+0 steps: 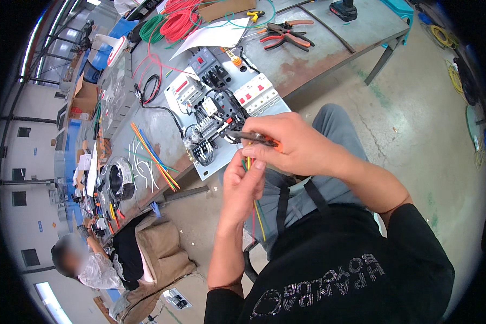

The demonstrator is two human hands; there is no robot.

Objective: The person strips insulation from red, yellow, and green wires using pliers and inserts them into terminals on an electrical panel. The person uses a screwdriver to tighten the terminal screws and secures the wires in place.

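My left hand (238, 186) is closed around a few thin wires (260, 220), yellow, green and red, whose tails hang down below it. My right hand (299, 144) grips pliers (249, 136) with dark jaws and an orange handle, partly hidden by the fingers. The two hands meet at the upper ends of the wires, in front of my lap. Just beyond them, a metal mounting plate (209, 169) lies on the bench edge. It carries breakers (256, 95), a black contactor block (233, 114) and bundled wiring.
On the metal bench (308, 67) lie more pliers (287, 36), a power tool (343, 9), red wire coils (179, 24) and a green coil (152, 29). Loose coloured tubes or wires (152, 154) and a black coil (121, 181) are at left. Another person (100, 267) sits at lower left.
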